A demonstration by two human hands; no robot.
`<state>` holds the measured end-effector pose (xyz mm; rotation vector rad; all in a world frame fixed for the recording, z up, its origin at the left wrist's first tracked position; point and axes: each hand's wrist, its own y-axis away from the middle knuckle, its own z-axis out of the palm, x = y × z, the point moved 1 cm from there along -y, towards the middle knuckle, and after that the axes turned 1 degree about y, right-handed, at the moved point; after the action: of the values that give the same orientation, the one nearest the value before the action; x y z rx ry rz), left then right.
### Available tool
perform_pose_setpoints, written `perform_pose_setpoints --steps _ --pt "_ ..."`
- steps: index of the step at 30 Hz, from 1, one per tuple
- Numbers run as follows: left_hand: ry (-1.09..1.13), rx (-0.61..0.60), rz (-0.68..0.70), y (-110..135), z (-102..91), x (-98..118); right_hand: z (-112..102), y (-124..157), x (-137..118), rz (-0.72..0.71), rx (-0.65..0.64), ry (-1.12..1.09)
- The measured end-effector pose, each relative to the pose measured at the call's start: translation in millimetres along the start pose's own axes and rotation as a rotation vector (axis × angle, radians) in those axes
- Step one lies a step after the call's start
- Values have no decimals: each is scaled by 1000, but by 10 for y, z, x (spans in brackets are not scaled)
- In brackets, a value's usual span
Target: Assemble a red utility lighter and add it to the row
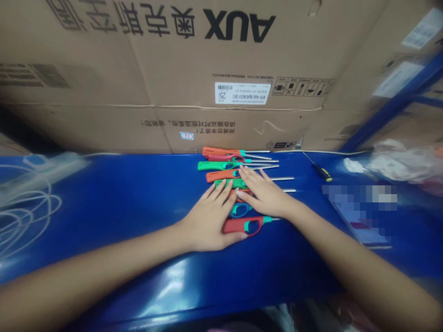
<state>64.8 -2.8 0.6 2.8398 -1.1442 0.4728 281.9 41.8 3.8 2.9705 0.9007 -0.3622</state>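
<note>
Several long-nosed gas lighters (228,164) with red, orange and green handles and thin metal tubes lie side by side in a row on a blue table (138,198). My left hand (211,216) lies flat with fingers stretched out on the handle ends of the nearer lighters. My right hand (263,191) rests flat across the middle of the row, fingers spread and pointing left. The nearest red lighter with a teal trigger (245,226) sits between both hands. Neither hand grips anything.
A large cardboard box (207,69) printed AUX stands right behind the table. A black-and-yellow screwdriver (320,169) lies at the right, with crumpled plastic bags (401,161) beyond it. White cable and clear plastic (31,193) lie at the left. A blue rack post (391,106) slants at the right.
</note>
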Motion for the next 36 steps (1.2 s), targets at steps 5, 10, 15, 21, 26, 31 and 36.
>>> perform_pose_setpoints --steps 5,10,15,21,26,31,36 --pt "260 242 -84 1 -33 -146 -69 74 22 46 -3 -28" --pt "586 470 -428 -184 58 -392 -1 87 -66 28 -53 -19" --pt "635 480 -426 -297 146 -429 50 33 -167 4 -34 7" --pt "627 454 -429 -306 130 -403 51 21 -200 -40 -44 28" --pt "590 445 -486 -349 59 -444 14 -3 -226 -24 -20 34" --pt "491 431 -586 -413 -83 -674 -18 -36 -105 167 26 79" --pt "417 263 -494 -402 -98 -628 17 -43 -74 216 -22 35"
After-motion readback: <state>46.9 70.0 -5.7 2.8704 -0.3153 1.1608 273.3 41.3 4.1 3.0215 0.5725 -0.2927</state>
